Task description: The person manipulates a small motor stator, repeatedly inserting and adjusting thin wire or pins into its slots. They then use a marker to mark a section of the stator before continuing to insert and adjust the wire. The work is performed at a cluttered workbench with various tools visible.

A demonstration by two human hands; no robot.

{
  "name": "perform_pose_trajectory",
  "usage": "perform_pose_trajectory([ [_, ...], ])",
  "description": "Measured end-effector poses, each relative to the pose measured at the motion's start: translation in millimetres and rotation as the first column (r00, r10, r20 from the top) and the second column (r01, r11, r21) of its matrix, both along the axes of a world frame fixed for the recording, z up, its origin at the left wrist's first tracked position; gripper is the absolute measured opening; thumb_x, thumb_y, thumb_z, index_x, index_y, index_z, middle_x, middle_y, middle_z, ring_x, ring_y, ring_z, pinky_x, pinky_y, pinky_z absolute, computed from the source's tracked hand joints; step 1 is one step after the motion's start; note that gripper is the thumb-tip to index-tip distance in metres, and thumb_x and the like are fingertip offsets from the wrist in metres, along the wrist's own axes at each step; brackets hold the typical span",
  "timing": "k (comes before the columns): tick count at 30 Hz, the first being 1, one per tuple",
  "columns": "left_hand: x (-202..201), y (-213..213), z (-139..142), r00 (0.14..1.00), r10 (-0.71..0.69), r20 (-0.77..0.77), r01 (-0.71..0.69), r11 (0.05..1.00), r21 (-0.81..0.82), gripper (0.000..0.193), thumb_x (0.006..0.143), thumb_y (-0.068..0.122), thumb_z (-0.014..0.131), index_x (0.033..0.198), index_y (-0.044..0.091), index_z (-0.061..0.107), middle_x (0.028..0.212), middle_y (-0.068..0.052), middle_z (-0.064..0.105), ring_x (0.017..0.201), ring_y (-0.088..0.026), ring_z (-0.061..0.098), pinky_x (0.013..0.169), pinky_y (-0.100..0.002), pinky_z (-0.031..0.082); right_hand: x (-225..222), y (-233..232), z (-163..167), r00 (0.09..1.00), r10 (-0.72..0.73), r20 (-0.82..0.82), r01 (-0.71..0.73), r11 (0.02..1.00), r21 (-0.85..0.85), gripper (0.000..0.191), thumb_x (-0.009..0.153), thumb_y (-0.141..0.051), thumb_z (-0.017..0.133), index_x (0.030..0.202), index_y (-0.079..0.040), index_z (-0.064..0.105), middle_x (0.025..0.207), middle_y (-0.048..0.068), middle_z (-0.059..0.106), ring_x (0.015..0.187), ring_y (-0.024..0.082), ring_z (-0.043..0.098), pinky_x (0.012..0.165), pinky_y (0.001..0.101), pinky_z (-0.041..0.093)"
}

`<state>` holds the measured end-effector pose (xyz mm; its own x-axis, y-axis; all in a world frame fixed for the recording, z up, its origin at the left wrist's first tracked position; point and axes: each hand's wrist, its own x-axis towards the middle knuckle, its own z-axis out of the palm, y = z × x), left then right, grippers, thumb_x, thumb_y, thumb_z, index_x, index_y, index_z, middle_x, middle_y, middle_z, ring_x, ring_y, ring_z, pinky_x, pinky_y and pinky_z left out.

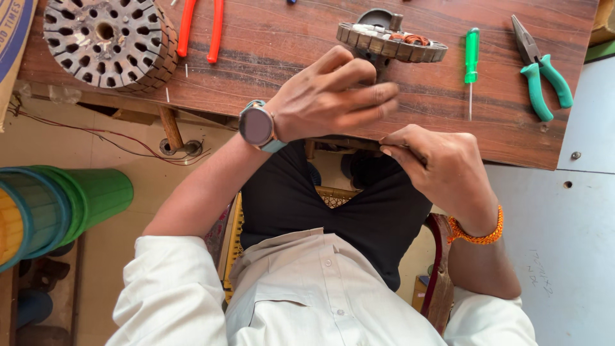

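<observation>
L hand (333, 96) over stator ring (391, 41); R hand (435, 163) at table edge (448, 138).

Scratched wooden workbench (307, 25) over pale tiled floor (96, 147), daylit.

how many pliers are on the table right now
2. The red-handled pliers lie at the top of the wooden table, right of the big slotted metal core. The green-handled pliers lie at the table's right end, beyond the green screwdriver. Others may lie out of frame.
</observation>
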<state>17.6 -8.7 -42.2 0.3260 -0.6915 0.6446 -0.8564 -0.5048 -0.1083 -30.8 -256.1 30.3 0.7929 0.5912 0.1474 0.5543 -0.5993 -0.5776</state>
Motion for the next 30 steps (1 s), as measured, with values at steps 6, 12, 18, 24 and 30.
perform_pose_trajectory([
  [6, -20, -10, -14, 0.866, -0.026, -0.500, -0.210, 0.888, -0.409, 0.015, 0.102, 0.022, 0.077, 0.111, 0.011, 0.073, 0.105, -0.001, 0.074, 0.086, -0.017, 0.072, 0.075, -0.029, 0.058, 14, 15, 17, 0.995, -0.060, 0.078, 0.051, 0.992, 0.114, 0.008, 0.098, 0.001, 0.076, 0.106, -0.001, 0.074, 0.083, 0.008, 0.071, 0.067, 0.011, 0.066, 0.059, 0.0250, 0.048],
  [12, -33, -24, -37, 0.502, -0.590, -0.633, -0.425, 0.469, -0.774, 0.020, 0.108, 0.022, 0.073, 0.113, 0.003, 0.073, 0.097, -0.001, 0.076, 0.086, -0.008, 0.070, 0.076, -0.025, 0.059, 64, 33, 22, 0.947, 0.023, 0.321, -0.052, 0.995, 0.081, 0.006, 0.104, 0.006, 0.082, 0.101, 0.003, 0.077, 0.070, 0.009, 0.062, 0.056, 0.011, 0.050, 0.053, 0.0273, 0.033],
  [18, -29, -23, -40, 0.167, -0.881, -0.442, -0.676, 0.224, -0.702, 0.029, 0.101, 0.024, 0.073, 0.111, -0.003, 0.072, 0.095, -0.005, 0.074, 0.053, -0.001, 0.045, 0.046, -0.020, 0.034, 86, 45, 14, 0.979, 0.056, 0.197, -0.078, 0.991, 0.110, 0.005, 0.107, 0.014, 0.072, 0.108, 0.009, 0.075, 0.081, 0.012, 0.068, 0.071, 0.010, 0.059, 0.060, 0.0230, 0.042],
  [24, -20, -19, -37, -0.007, -0.972, -0.235, -0.707, 0.171, -0.686, 0.034, 0.100, 0.023, 0.071, 0.119, -0.005, 0.067, 0.103, -0.009, 0.076, 0.051, 0.000, 0.043, 0.045, -0.018, 0.033, 111, 31, 3, 0.987, 0.154, -0.039, -0.140, 0.958, 0.252, 0.006, 0.109, 0.019, 0.064, 0.112, 0.014, 0.066, 0.103, 0.018, 0.072, 0.101, 0.018, 0.071, 0.088, 0.0273, 0.059],
  [30, -16, -32, -50, 0.094, -0.970, -0.226, -0.758, 0.077, -0.647, 0.027, 0.104, 0.019, 0.074, 0.119, -0.002, 0.069, 0.086, 0.002, 0.063, 0.058, 0.000, 0.045, 0.051, -0.019, 0.036, 139, 17, -31, 0.979, 0.189, 0.076, -0.202, 0.948, 0.245, 0.005, 0.110, 0.013, 0.061, 0.111, 0.011, 0.065, 0.107, 0.015, 0.072, 0.100, 0.016, 0.072, 0.089, 0.0264, 0.059],
])
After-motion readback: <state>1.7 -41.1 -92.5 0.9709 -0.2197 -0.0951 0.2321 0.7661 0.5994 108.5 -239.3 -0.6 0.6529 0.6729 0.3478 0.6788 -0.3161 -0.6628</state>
